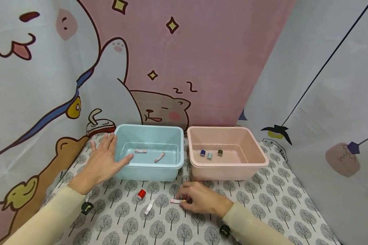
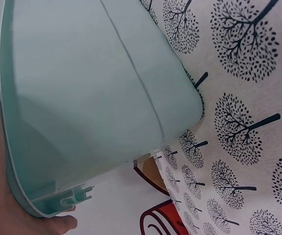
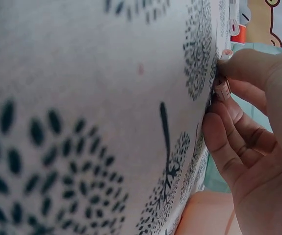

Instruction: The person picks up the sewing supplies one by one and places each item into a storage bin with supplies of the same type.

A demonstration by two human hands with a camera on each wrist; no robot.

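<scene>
1. Work item: a small, flat, white bundle with reddish print [image 1: 175,201], apparently folded tape, is at the tabletop [image 1: 116,231] surface, on the near side of the bins.
2. Right hand [image 1: 202,199]: the grip is closed, pinching the bundle between thumb and fingers at its right part.
3. Left hand [image 1: 101,165]: the grip is open, fingers extended, touching the left rim of the light-blue rectangular plastic bin [image 1: 150,174].
4. Handling: expect a light, bendable, unbreakable item; its thin profile may slip from the fingertips. Take hold across the narrow width, near the middle or one end.
5. Adjacent items: a second white bundle [image 1: 149,207] and a red thread spool [image 1: 141,194] lie to the left. A pale-pink rectangular plastic bin [image 1: 227,173] stands far right.
</scene>
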